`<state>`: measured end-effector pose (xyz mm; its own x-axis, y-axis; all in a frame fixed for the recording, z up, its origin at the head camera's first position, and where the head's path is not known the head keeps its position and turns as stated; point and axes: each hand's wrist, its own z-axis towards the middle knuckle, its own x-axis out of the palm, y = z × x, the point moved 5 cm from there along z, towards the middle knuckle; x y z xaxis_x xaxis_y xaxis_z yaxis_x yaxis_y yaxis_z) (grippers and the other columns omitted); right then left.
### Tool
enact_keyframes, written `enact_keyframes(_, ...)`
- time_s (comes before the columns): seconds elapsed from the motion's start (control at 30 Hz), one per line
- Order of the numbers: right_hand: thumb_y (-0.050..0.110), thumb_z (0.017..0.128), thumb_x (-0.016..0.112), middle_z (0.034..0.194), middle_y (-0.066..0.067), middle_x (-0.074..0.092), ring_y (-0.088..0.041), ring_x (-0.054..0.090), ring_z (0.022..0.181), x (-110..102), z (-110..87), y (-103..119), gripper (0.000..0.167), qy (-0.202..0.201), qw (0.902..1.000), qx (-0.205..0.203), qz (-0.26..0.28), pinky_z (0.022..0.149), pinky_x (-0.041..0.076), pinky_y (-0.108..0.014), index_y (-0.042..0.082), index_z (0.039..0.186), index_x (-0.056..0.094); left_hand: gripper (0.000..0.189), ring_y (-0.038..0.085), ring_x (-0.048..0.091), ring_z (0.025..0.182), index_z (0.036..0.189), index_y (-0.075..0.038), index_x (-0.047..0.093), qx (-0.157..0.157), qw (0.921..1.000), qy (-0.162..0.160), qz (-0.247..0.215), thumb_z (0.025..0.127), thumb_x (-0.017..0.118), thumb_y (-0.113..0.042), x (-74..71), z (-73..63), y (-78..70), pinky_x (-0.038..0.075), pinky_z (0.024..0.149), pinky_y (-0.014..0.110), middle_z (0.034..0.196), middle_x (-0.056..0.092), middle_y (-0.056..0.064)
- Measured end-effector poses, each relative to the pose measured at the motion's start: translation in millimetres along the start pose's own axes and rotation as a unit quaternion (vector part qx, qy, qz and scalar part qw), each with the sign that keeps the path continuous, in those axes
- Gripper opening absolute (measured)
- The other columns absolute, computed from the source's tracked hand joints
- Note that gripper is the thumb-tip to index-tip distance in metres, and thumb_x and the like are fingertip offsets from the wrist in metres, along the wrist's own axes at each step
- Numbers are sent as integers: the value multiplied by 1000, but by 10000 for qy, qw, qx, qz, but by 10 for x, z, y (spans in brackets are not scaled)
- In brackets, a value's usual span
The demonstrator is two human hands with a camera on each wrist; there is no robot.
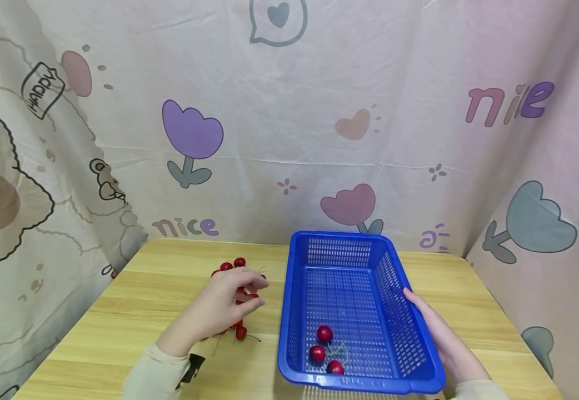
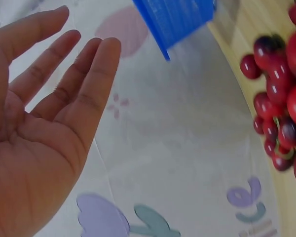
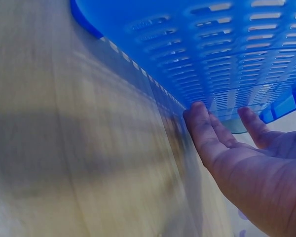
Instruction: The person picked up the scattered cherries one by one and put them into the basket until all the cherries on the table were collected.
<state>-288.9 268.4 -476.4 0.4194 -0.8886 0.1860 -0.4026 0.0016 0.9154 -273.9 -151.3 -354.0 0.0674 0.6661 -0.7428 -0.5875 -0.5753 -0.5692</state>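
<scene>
My left hand (image 1: 224, 297) hovers over a group of red cherries (image 1: 240, 333) on the table, thumb and fingers spread apart with nothing between them. In the left wrist view, the palm and loosely extended fingers (image 2: 96, 84) are apart from the cherries (image 2: 278, 106). A blue plastic basket (image 1: 292, 311) stands to their right. Three cherries (image 1: 325, 334) with green stems lie in its near end. At the basket's right side, my right hand (image 1: 439, 328) holds the rim; its fingers (image 3: 207, 131) lie along the outer slotted wall. Part of the cherry group is hidden behind the left hand.
The light wooden table (image 1: 114, 316) carries both the cherries and the basket. Behind and at both sides hangs a pale cloth (image 1: 264, 111) printed with flowers and words. A dark band (image 1: 191, 368) sits at the left wrist.
</scene>
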Motion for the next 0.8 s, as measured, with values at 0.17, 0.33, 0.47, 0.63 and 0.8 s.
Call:
enact_keyframes(0.17, 73, 108, 22, 141, -14, 59, -27, 69, 119, 4, 4, 17, 95, -31, 10000, 30, 60, 101, 62, -53, 12, 170, -17, 23, 19, 73, 96, 113, -17, 77, -411, 9985, -146, 333, 92, 84, -9, -151, -103, 168, 64, 77, 26, 103, 76, -5)
enact_keyframes(0.33, 73, 108, 23, 141, -15, 59, -27, 69, 119, -1, 2, 17, 96, -102, 9999, 45, 21, 100, 62, -52, 12, 170, -17, 21, 15, 71, 96, 113, -17, 77, -874, 9945, -58, 572, 93, 82, -10, -236, -196, 316, 64, 81, 30, 103, 75, -7)
enact_keyframes(0.47, 74, 108, 24, 141, -15, 58, -27, 69, 118, -5, -5, 16, 97, -165, 9998, 69, -3, 100, 62, -52, 12, 170, -16, 20, 14, 72, 94, 112, -16, 77, -937, 9931, -24, 699, 93, 82, -10, -268, -265, 430, 64, 84, 37, 103, 76, -6)
enact_keyframes(0.63, 73, 108, 23, 141, -14, 58, -26, 69, 118, -8, -7, 20, 96, -164, 9998, 61, -18, 100, 62, -51, 11, 170, -16, 20, 13, 72, 94, 112, -16, 77, -1187, 9912, -2, 579, 93, 82, -10, -289, -363, 624, 62, 82, 33, 105, 77, -2)
enact_keyframes(0.8, 73, 108, 23, 143, -16, 58, -28, 69, 119, -5, -2, 15, 97, -85, 9999, 83, -4, 101, 61, -52, 10, 170, -17, 20, 13, 71, 95, 112, -15, 78, -1555, 9867, -59, 467, 92, 83, -12, -325, -472, 806, 61, 81, 33, 105, 78, 0)
